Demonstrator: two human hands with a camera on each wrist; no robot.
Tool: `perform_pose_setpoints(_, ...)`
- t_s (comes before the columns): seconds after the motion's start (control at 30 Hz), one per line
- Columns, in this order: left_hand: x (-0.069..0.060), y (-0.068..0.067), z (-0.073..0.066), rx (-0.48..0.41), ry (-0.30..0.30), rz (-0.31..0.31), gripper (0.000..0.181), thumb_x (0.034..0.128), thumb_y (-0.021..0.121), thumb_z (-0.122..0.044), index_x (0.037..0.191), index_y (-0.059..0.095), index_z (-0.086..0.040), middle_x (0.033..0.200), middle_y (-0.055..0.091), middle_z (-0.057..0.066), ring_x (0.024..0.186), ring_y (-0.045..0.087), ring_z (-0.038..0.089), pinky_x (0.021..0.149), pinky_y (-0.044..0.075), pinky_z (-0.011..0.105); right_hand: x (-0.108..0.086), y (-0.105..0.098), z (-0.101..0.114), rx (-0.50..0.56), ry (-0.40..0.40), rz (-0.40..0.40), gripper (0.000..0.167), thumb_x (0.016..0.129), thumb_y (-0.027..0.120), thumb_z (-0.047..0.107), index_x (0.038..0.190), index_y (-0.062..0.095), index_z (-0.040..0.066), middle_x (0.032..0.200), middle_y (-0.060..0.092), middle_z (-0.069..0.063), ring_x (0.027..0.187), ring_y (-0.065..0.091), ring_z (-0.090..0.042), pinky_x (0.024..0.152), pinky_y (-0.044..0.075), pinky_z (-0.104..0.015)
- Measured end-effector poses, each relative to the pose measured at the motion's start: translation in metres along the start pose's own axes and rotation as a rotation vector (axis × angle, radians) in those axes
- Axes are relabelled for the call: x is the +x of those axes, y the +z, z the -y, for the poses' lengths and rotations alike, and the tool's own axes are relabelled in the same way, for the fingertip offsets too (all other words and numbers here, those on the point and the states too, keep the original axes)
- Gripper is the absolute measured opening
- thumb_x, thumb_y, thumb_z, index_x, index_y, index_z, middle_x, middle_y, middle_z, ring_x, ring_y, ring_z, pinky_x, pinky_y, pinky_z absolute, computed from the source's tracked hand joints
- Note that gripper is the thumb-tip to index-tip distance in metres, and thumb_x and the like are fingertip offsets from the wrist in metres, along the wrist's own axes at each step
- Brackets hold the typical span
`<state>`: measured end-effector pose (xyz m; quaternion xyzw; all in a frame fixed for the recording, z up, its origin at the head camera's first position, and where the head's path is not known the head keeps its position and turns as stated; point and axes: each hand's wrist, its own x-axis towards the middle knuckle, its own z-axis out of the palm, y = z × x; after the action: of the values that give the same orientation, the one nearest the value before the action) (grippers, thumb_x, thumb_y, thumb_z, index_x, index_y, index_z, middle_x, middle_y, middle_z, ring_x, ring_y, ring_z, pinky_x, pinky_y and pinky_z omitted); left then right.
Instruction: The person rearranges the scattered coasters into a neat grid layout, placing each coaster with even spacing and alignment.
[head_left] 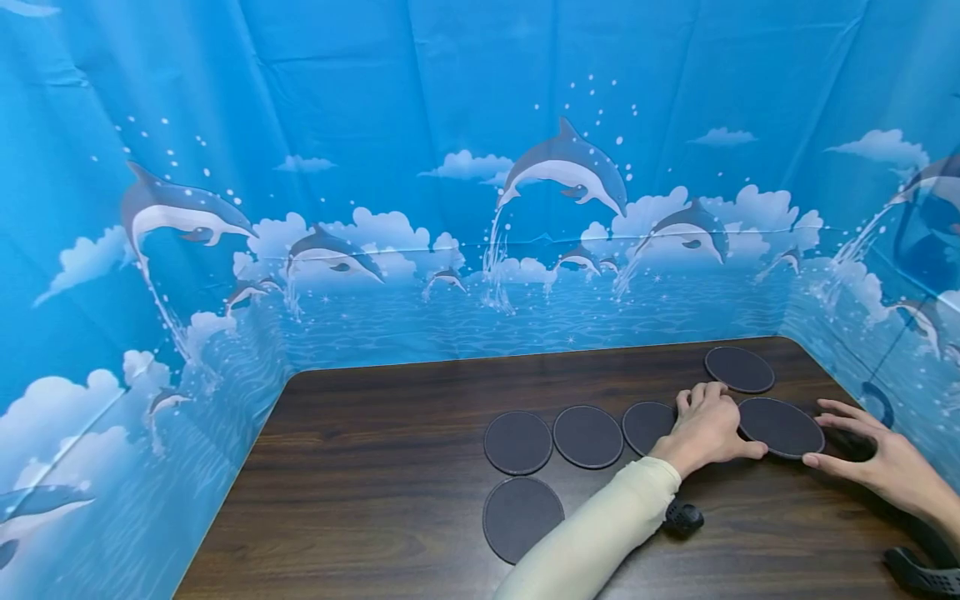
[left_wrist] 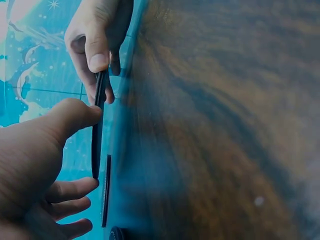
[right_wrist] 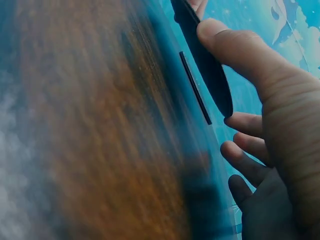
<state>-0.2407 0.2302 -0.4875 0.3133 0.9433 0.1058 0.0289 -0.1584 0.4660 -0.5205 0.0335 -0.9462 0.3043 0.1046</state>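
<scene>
Both hands hold one round dark coaster [head_left: 780, 427] by opposite edges, just above the wooden table at the right. My left hand [head_left: 705, 427] has its thumb against the near-left rim; in the left wrist view, the thumb and a fingertip touch the coaster [left_wrist: 97, 135]. On the other side, my right hand [head_left: 881, 454] spans the rim with thumb and fingers, and the right wrist view shows its thumb on the coaster [right_wrist: 207, 60]. Behind lies another coaster [head_left: 739, 369]. A third coaster [head_left: 647, 425] is partly hidden by the left hand.
Further left on the table [head_left: 360, 483] lie a coaster [head_left: 517, 442], a neighbouring coaster [head_left: 588, 437] and a nearer coaster [head_left: 522, 518], partly covered by the left sleeve [head_left: 600, 533]. A dolphin-printed blue curtain [head_left: 450, 167] borders the table. Black wrist gear [head_left: 684, 518] shows under the left forearm.
</scene>
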Motion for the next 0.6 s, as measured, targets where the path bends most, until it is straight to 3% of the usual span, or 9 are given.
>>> perform_pose_setpoints(0.37, -0.012, -0.008, 0.007, 0.003, -0.033, -0.076, 0.047, 0.0811, 0.071, -0.072, 0.103, 0.073, -0.031, 0.147, 0.037, -0.014, 0.134, 0.032, 0.007, 0.108, 0.025, 0.034, 0.001, 0.004, 0.014, 0.031, 0.002, -0.015, 0.081, 0.086, 0.085, 0.032, 0.143, 0.047, -0.011, 0.156, 0.025, -0.035, 0.138, 0.012, -0.065, 0.091, 0.017, -0.083)
perform_pose_setpoints(0.5, -0.020, -0.017, 0.010, 0.011, -0.045, -0.104, 0.054, 0.0807, 0.071, -0.072, 0.111, 0.071, -0.028, 0.147, 0.037, -0.014, 0.135, 0.031, 0.008, 0.109, 0.025, 0.035, 0.002, 0.005, 0.021, 0.055, -0.010, -0.032, 0.085, 0.085, 0.086, 0.030, 0.148, 0.043, -0.008, 0.149, 0.032, -0.037, 0.138, 0.014, -0.065, 0.092, 0.017, -0.083)
perform_pose_setpoints(0.6, -0.024, -0.027, 0.012, 0.024, -0.038, -0.130, 0.053, 0.0810, 0.070, -0.072, 0.109, 0.071, -0.028, 0.148, 0.038, -0.013, 0.136, 0.031, 0.008, 0.109, 0.025, 0.035, 0.005, 0.003, 0.027, 0.062, -0.012, -0.050, 0.089, 0.085, 0.086, 0.030, 0.152, 0.040, -0.005, 0.146, 0.035, -0.038, 0.135, 0.018, -0.066, 0.091, 0.019, -0.082)
